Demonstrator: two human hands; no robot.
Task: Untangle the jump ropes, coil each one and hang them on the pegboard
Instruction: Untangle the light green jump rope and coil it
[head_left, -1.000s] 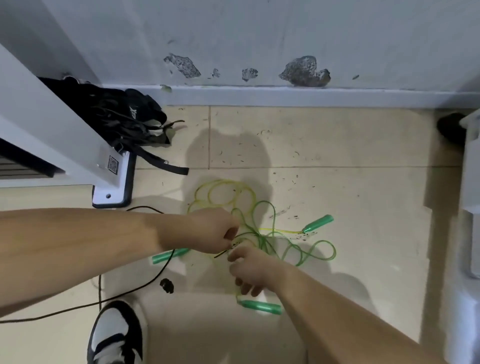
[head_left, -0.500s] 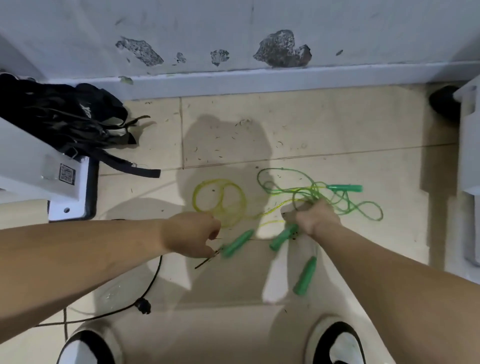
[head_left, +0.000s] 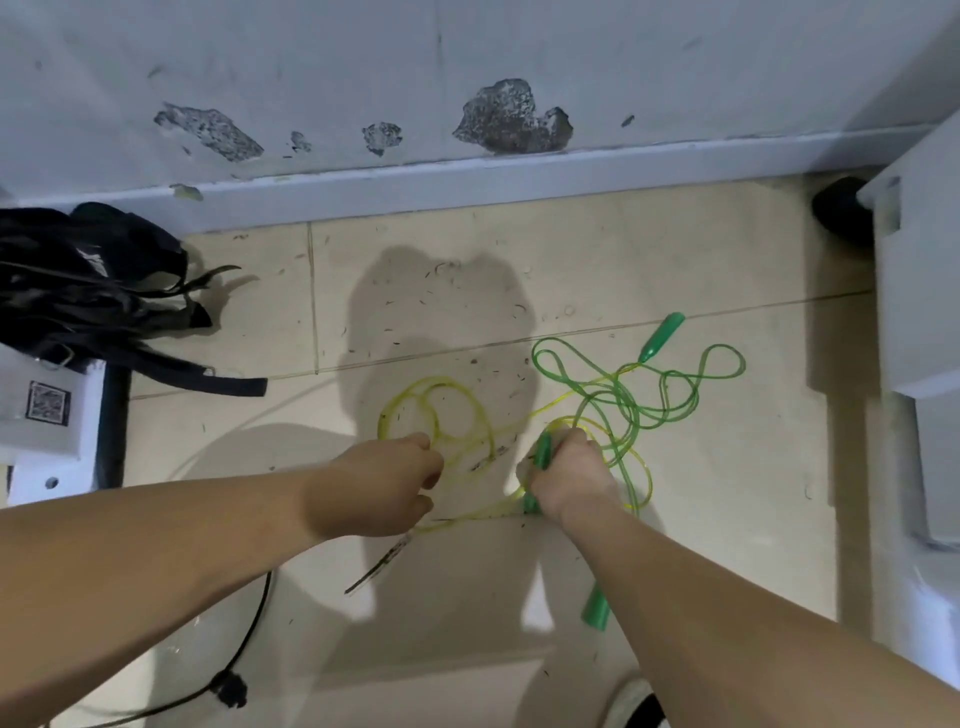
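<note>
Fingers (head_left: 422, 467) of the left hand (head_left: 374, 486) are curled tight, apparently pinching a strand of the yellow jump rope (head_left: 441, 410), whose loops lie on the floor (head_left: 571, 249) just beyond the knuckles. Those of the right hand (head_left: 566, 475) are closed round a green handle (head_left: 543, 452) and several cords. The green jump rope (head_left: 623, 405) lies in a loose tangle ahead and to the right of the right hand, which is the nearer one. A yellow strand runs diagonally from the left-hand loops into this tangle, so separation probably depends on drawing the hands apart sideways. A second green handle (head_left: 662, 335) lies at the far edge, its long axis pointing obliquely toward the wall (head_left: 467, 52); a third green handle (head_left: 595, 608) shows beside the right forearm. Bare tiles lie ahead. A black bag (head_left: 93, 291) bounds the left, a white cabinet (head_left: 919, 260) stands close to the green loops, and a power cable (head_left: 228, 688) lies under the left forearm. No pegboard is in view.
</note>
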